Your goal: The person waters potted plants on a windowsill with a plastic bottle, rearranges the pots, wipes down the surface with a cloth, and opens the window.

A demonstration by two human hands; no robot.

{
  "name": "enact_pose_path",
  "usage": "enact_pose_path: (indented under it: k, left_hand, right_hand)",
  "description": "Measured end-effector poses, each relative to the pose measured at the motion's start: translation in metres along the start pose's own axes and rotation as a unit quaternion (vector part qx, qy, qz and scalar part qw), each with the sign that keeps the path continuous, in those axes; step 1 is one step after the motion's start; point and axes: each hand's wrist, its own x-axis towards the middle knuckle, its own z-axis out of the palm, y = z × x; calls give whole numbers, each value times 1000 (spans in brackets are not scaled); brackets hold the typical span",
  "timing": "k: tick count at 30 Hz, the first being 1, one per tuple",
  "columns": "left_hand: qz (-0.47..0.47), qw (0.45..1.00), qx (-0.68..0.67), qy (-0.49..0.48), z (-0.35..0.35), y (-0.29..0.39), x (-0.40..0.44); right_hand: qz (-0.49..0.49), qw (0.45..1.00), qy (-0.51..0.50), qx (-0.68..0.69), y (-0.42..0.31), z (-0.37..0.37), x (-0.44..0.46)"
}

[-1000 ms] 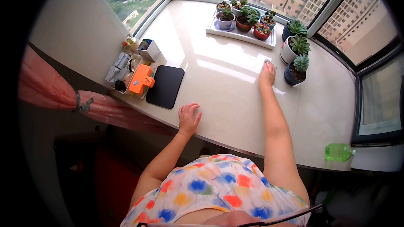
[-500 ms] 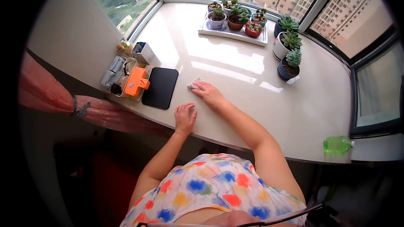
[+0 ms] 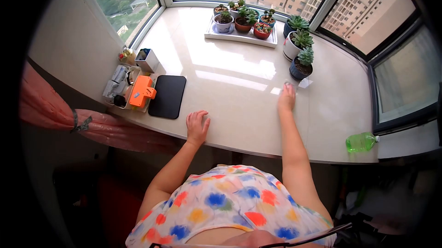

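Observation:
My right hand presses a small pale cloth on the glossy cream sill. Most of the cloth is hidden under the fingers. Just beyond it stands a succulent in a dark blue pot. My left hand rests near the front edge of the sill, its fingers apart and nothing in them. To its left lies a flat black board.
A white tray of several potted succulents stands by the window. More succulents, one in a white pot, line the right back. An orange object, a white box and a basket are at left. A green liquid bottle lies at right.
My right hand has swept the cloth rightward across the sill, from near the black board to the blue pot. My left hand stays in about the same place. The view has shifted slightly.

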Motion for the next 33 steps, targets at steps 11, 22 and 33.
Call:
enact_pose_path:
  k: [11,22,33]
  left_hand:
    - [-8,1000,-5,5,2,-4,-1]
    - [-10,1000,-15,5,0,-3,0]
    - [-9,1000,-6,15,1,-3,-1]
  right_hand:
    - [-372,884,-136,250,-198,13,-92]
    - [-107,991,-21,75,3,-27,-24]
    - [-250,960,-54,114,-139,40,-34]
